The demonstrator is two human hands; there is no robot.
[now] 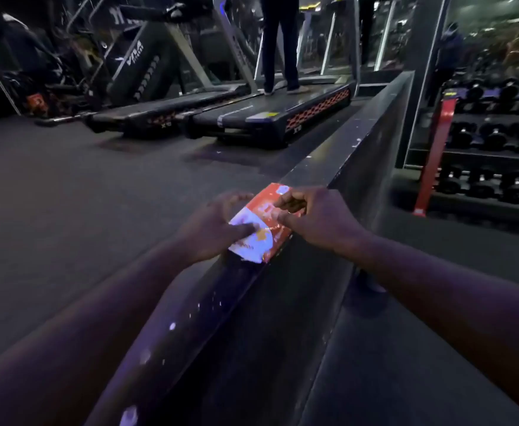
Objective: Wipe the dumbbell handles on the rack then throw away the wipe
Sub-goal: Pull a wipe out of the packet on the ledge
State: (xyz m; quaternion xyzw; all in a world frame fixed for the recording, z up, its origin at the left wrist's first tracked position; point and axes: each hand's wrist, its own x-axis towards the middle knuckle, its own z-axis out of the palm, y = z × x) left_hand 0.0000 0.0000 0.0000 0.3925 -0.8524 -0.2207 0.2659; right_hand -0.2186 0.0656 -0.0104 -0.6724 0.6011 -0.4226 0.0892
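orange wipe pack (266, 233) on dark ledge (338, 161), left grip (209, 230) holding its side, right grip (318, 218) pinching its top

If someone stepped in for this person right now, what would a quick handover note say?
Left hand grips the side of the wipes packet, thumb on top.
Right hand pinches at the packet's upper face.
The packet rests on the dark ledge. The dumbbell rack stands off to the right, apart from both hands.
Done: only the packet is in hand; no loose wipe shows.
Left: pull a wipe, wipe the handles on the rack, throw the wipe away. No bin in view.
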